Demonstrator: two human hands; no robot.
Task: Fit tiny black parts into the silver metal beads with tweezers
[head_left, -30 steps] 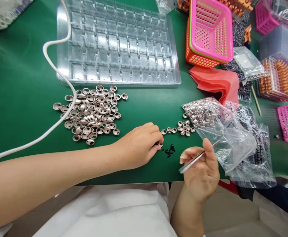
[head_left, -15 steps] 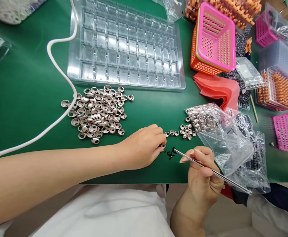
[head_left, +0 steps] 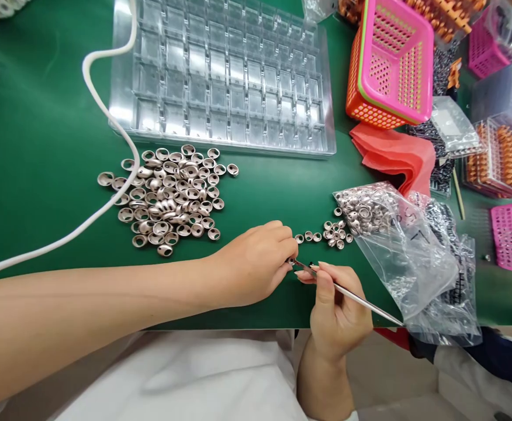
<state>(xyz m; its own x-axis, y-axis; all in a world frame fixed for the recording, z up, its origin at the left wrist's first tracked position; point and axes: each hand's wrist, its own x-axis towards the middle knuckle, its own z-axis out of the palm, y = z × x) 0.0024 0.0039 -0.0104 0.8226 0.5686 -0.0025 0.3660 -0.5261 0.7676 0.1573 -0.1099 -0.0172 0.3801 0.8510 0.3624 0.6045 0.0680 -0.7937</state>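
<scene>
My left hand (head_left: 256, 263) rests on the green mat and pinches a small metal ring (head_left: 290, 261) between thumb and fingers. My right hand (head_left: 337, 307) holds thin metal tweezers (head_left: 352, 297), their tip touching that ring. A short row of small rings (head_left: 326, 234) lies just beyond the hands, by the mouth of a clear bag of rings (head_left: 372, 213). A large pile of bigger metal cups (head_left: 172, 196) lies to the left. Tiny black parts sit hidden under my right fingers.
A clear compartment tray (head_left: 225, 76) lies at the back. A white hose (head_left: 102, 123) curves across the left. Pink and orange baskets (head_left: 391, 64), a red cloth (head_left: 391, 155) and trays of orange parts (head_left: 508, 155) crowd the right. The mat's front edge runs under my wrists.
My right hand turned the tweezers around, pointed them at the black parts, then moved left until the tip met the ring in my left hand. The left hand stayed put.
</scene>
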